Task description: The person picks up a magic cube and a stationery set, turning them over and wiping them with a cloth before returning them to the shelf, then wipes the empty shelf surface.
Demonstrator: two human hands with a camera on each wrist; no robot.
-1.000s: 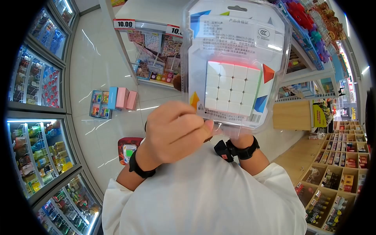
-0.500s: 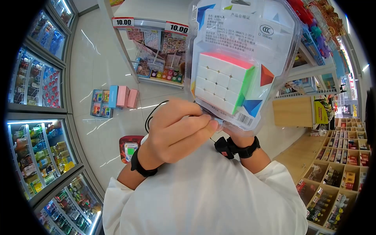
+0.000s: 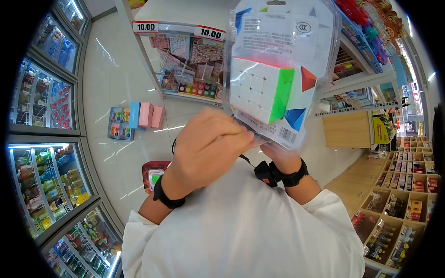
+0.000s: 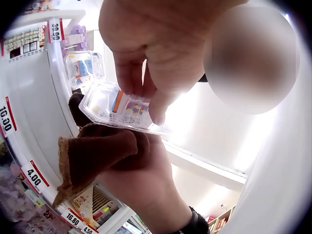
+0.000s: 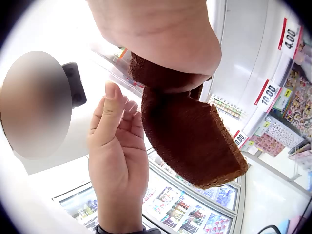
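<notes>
Holding blister pack (image 3: pixel 282 53) upright-ish in front of the white shirt (image 3: pixel 232 222), lower edge sitting at the hands. Showing cube puzzle (image 3: pixel 255 90) through the clear plastic: white face pointing back at the head camera, green side facing right, red side on top.

Left hand (image 3: pixel 204 150): narrow, pinching clear plastic at lower-left end of the pack, thumb and fingers closing on the rim. Right hand (image 3: pixel 283 160): sitting under and partly behind the pack's lower edge, gripping brown fabric piece (image 5: pixel 190 136). Hiding most of that hand's fingers behind fabric; can't tell how much pack weight it's taking.

Key relation: running the pack's long axis up and away from both hands, leaning slightly. Both hands lying at the near short end, none at the hanger-hole end. Overlapping the lower-left corner with left hand; putting right hand nearer the barcode (image 3: pixel 287 134) corner. Calling neither clearly nearer to the lower edge. Hanging fabric just below the pack, in the left wrist view.

Around the pack: showing price tag (image 3: pixel 209 33) just left of it, pink boxes (image 3: pixel 146 115) on the floor further left, compartment rack (image 3: pixel 403 185) lower right.
</notes>
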